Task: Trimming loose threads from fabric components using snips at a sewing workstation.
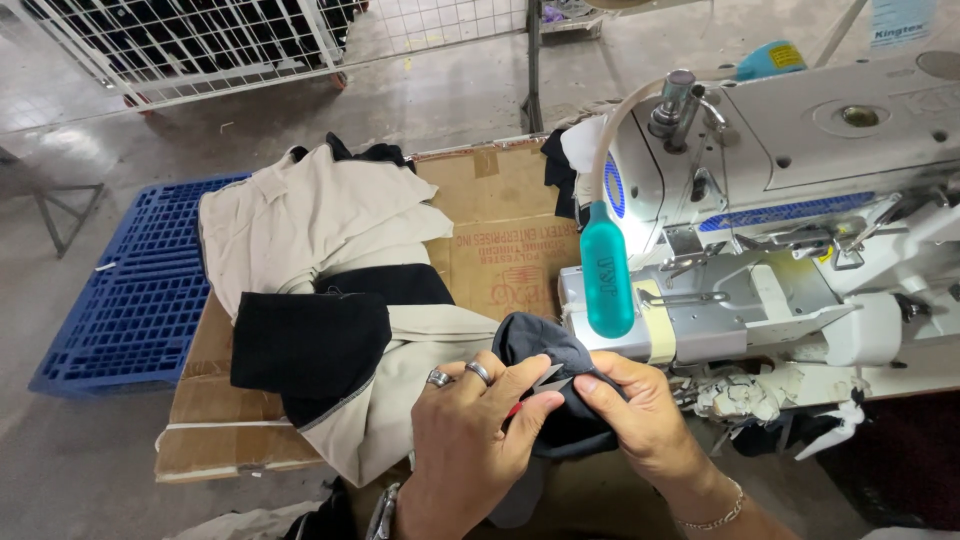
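We pinch the dark fabric piece (560, 385) between both hands, left hand (470, 440) working small snips (545, 383), right hand (640, 415) gripping it taut just before the sewing machine's (800, 200) front edge.

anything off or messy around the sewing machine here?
Yes: a tangle of white scraps hangs loose under the sewing machine bed. The beige and dark garments are heaped unevenly, spilling over the cardboard box edge.

Both hands meet low in the middle. The left hand (470, 435), two rings on its fingers, pinches with thumb and forefinger. The right hand (635, 415), bracelet at wrist, curls closed.
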